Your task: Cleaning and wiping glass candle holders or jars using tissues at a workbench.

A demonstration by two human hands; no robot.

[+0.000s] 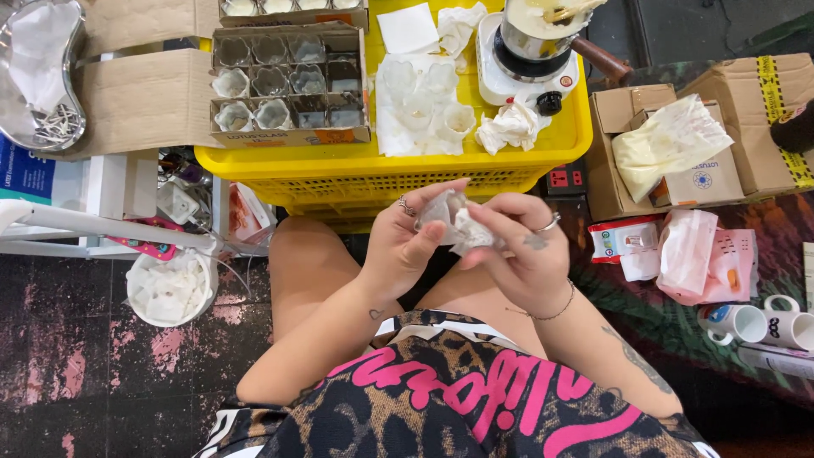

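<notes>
My left hand [405, 242] grips a small clear glass cup [443, 209] just above my lap. Against and inside that cup my right hand [527, 250] presses a crumpled white tissue [469, 235]. Both hands wear rings and sit in front of an upturned yellow crate [390, 174]. On the crate lie several white wax-like cups on tissue [424, 102] and a cardboard tray of clear glass cups [288, 80].
A small white electric stove with a metal pot [530, 47] stands on the crate's right. Cardboard boxes with a plastic bag [678, 144] sit at right, tissue packs [691, 254] and white mugs [755, 322] below them. A white bowl of tissues [170, 288] lies left.
</notes>
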